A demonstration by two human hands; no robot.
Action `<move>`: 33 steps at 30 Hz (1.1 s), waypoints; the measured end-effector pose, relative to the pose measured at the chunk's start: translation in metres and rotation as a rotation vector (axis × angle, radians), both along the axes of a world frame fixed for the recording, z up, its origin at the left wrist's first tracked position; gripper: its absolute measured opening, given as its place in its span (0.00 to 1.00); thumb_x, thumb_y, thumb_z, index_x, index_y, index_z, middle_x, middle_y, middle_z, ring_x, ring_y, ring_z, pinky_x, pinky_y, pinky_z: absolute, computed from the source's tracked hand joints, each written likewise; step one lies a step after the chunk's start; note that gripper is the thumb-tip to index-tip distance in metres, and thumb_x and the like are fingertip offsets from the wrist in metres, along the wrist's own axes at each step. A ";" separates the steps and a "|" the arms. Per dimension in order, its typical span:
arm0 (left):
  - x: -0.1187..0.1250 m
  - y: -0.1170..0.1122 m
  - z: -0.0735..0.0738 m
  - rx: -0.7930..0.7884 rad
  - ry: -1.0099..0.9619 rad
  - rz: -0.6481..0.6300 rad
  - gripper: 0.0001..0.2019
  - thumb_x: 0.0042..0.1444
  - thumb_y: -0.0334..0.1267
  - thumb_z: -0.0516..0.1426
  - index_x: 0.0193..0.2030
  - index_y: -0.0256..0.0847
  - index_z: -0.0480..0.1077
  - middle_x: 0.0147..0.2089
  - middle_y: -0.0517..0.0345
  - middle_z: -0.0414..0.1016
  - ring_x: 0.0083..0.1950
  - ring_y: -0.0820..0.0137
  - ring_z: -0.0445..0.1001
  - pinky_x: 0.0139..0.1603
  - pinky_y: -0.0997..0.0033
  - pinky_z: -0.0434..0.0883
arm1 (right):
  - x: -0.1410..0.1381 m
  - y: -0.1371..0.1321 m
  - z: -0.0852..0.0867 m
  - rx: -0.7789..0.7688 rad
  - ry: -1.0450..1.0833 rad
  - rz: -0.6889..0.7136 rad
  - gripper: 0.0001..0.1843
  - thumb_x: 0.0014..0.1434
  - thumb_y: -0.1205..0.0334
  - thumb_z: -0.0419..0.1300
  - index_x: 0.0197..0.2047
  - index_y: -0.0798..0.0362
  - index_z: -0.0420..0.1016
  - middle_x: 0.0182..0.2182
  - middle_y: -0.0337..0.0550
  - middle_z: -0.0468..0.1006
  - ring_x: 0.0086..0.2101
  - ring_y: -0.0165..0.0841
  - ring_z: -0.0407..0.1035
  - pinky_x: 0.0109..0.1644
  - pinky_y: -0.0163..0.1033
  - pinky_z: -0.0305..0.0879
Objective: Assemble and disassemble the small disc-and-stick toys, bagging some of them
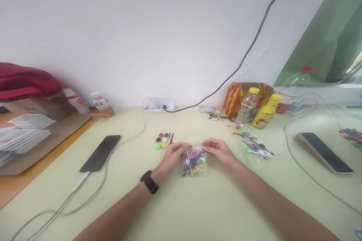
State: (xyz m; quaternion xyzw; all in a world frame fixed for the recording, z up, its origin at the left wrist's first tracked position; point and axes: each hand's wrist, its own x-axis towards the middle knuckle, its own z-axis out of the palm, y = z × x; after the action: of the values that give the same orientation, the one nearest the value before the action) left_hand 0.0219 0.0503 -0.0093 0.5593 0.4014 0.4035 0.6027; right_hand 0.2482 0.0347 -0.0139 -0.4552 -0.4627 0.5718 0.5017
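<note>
My left hand (173, 155) and my right hand (218, 150) both pinch the top of a small clear plastic bag (194, 162) full of colourful small parts, which rests on the pale green table (198, 203). The fingers of each hand are curled onto the bag's edge. A black watch (149, 182) sits on my left wrist. Just beyond my left hand lies a small set of coloured round pieces and sticks (163, 140).
A black phone (101, 152) on a white cable lies left; another phone (324, 151) lies right. More bagged colourful parts (253, 144), two yellow-capped bottles (256, 111), glasses (220, 118) and a power strip (158, 107) line the back. Boxes and white trays (25, 128) stand far left.
</note>
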 end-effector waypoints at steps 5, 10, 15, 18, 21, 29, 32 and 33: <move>-0.005 0.001 -0.003 0.015 0.018 0.060 0.14 0.59 0.49 0.66 0.38 0.40 0.83 0.44 0.50 0.82 0.43 0.62 0.78 0.45 0.66 0.73 | -0.001 0.000 -0.006 -0.019 0.049 0.004 0.16 0.47 0.49 0.77 0.34 0.49 0.85 0.35 0.43 0.83 0.37 0.39 0.76 0.49 0.45 0.71; -0.007 0.001 -0.002 -0.075 -0.012 0.132 0.13 0.53 0.46 0.70 0.43 0.43 0.84 0.41 0.51 0.83 0.43 0.63 0.78 0.47 0.65 0.74 | 0.003 0.001 -0.008 -0.072 0.086 0.012 0.15 0.47 0.51 0.78 0.34 0.48 0.85 0.36 0.43 0.82 0.38 0.39 0.75 0.49 0.45 0.71; -0.007 0.001 0.002 -0.110 -0.053 0.124 0.12 0.50 0.45 0.72 0.36 0.41 0.82 0.30 0.56 0.78 0.33 0.67 0.74 0.39 0.68 0.71 | 0.008 0.004 -0.011 -0.147 0.144 -0.001 0.16 0.42 0.52 0.80 0.30 0.49 0.83 0.30 0.41 0.79 0.34 0.36 0.72 0.43 0.42 0.69; -0.007 0.000 0.005 -0.122 -0.054 0.122 0.13 0.50 0.46 0.72 0.37 0.42 0.82 0.30 0.57 0.77 0.33 0.68 0.74 0.38 0.69 0.71 | 0.009 0.005 -0.013 -0.171 0.167 0.002 0.16 0.41 0.53 0.81 0.30 0.49 0.83 0.29 0.40 0.79 0.33 0.35 0.71 0.41 0.40 0.67; -0.007 -0.001 0.005 -0.123 -0.048 0.102 0.14 0.51 0.46 0.72 0.41 0.43 0.82 0.32 0.56 0.79 0.35 0.67 0.76 0.40 0.68 0.71 | 0.010 0.006 -0.014 -0.178 0.166 0.009 0.15 0.42 0.53 0.81 0.30 0.48 0.83 0.30 0.41 0.79 0.34 0.36 0.71 0.42 0.41 0.66; -0.006 0.003 -0.006 -0.098 -0.096 0.094 0.14 0.49 0.44 0.73 0.38 0.40 0.80 0.34 0.55 0.80 0.36 0.67 0.76 0.42 0.68 0.73 | 0.014 0.008 -0.010 -0.141 0.147 0.058 0.16 0.44 0.53 0.80 0.35 0.49 0.85 0.35 0.43 0.80 0.38 0.37 0.72 0.46 0.41 0.67; -0.003 0.005 -0.003 -0.085 -0.074 0.108 0.14 0.51 0.45 0.72 0.38 0.40 0.80 0.35 0.54 0.80 0.37 0.67 0.76 0.42 0.68 0.73 | 0.015 0.008 -0.009 -0.130 0.129 0.072 0.17 0.43 0.55 0.80 0.36 0.50 0.84 0.34 0.41 0.79 0.37 0.36 0.72 0.47 0.42 0.68; -0.002 0.006 -0.002 -0.072 -0.060 0.115 0.13 0.52 0.46 0.71 0.37 0.40 0.80 0.35 0.54 0.80 0.37 0.66 0.76 0.42 0.68 0.73 | 0.015 0.008 -0.009 -0.132 0.131 0.073 0.17 0.43 0.56 0.80 0.35 0.50 0.84 0.34 0.41 0.79 0.37 0.35 0.72 0.47 0.41 0.68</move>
State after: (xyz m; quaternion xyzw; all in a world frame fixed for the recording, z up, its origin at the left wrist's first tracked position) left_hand 0.0200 0.0558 -0.0112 0.5010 0.4288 0.4393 0.6100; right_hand 0.2634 0.0429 -0.0226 -0.4319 -0.4066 0.6473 0.4786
